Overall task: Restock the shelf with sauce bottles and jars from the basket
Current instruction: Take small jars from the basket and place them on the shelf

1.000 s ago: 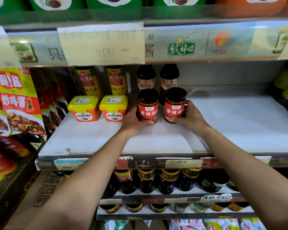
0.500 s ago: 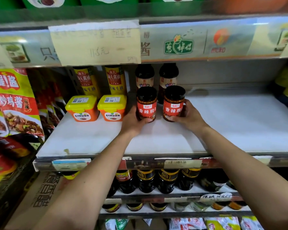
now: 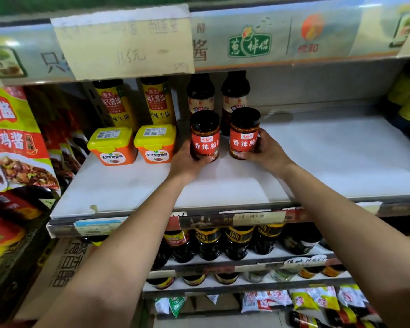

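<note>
Frontally, in the head view, the left jar and right jar, each black-lidded, red-labelled and packed with flecked chilli, stand upright side by side mid-depth on the white shelf, the left hand and right hand each curled round one.

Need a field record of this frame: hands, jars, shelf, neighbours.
left hand: grips left chili jar low on its left side
right hand: grips right chili jar from the right
jars: upright, side by side, red labels facing out, black lids
shelf: white, bare right of the jars
behind jars: two dark bottles
left of jars: two orange tubs with yellow lids, yellow-labelled bottles behind them
basket: not in view
</note>
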Motion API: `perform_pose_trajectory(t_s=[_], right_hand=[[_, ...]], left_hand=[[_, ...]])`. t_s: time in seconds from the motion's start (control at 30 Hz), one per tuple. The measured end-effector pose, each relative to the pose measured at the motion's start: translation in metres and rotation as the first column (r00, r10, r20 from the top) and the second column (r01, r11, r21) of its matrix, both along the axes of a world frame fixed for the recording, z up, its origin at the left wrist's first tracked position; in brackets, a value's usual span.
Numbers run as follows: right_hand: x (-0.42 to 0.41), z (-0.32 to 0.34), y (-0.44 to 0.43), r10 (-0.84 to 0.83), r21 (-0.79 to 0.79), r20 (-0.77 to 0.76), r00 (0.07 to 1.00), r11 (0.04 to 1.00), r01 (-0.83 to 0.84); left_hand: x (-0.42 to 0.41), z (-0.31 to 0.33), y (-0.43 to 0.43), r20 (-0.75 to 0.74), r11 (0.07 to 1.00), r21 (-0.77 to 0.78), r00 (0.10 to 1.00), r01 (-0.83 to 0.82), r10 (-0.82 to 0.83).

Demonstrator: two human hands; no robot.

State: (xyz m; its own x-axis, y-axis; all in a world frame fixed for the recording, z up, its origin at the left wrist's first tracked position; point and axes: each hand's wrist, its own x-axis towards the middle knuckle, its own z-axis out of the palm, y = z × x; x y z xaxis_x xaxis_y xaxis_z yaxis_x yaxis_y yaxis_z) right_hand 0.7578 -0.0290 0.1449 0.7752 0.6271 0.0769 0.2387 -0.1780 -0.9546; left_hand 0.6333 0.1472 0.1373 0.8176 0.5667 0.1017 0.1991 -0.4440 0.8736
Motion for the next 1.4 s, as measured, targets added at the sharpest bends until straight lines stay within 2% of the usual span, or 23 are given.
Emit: perform_pose_trajectory(t_s=[0.2,0.33,0.53,0.73,0.9,1.0,1.17,1.4], right_hand=[[-0.017,-0.002,-0.014,-0.174,-0.001,0.038,0.984,0.985,0.174],[-0.038,0.000,-0.034,-0.205,0.033,0.136,0.969,0.979,0.203],[-0.083,0.018,-0.055,0.046,0.098,0.171,0.984,0.993,-0.064],[-0.145,0.017,-0.050,0.395,0.105,0.129,0.909,0.906,-0.409],[-0.203,-0.002,-0.023,0.581,0.070,0.067,0.811,0.808,-0.585],[-0.243,-0.017,0.003,0.683,0.025,0.055,0.728,0.728,-0.685],[-0.319,-0.053,0.046,0.816,-0.026,-0.016,0.578,0.578,-0.816],[-0.418,-0.093,0.102,0.921,-0.115,-0.122,0.369,0.356,-0.927]], left_hand=[[-0.008,0.001,0.002,0.028,0.990,-0.135,0.999,0.040,-0.037],[-0.027,0.003,-0.010,0.054,0.989,-0.131,0.996,-0.062,0.069],[-0.087,0.017,-0.043,0.155,0.973,-0.025,0.961,-0.230,0.231],[-0.187,0.007,-0.080,0.238,0.893,-0.117,0.861,-0.435,0.450],[-0.270,-0.012,-0.102,0.163,0.793,-0.202,0.779,-0.574,0.605],[-0.323,-0.026,-0.111,0.090,0.704,-0.175,0.701,-0.688,0.708],[-0.410,-0.052,-0.124,-0.039,0.527,-0.184,0.542,-0.829,0.839],[-0.516,-0.091,-0.129,-0.102,0.279,-0.267,0.315,-0.922,0.944]])
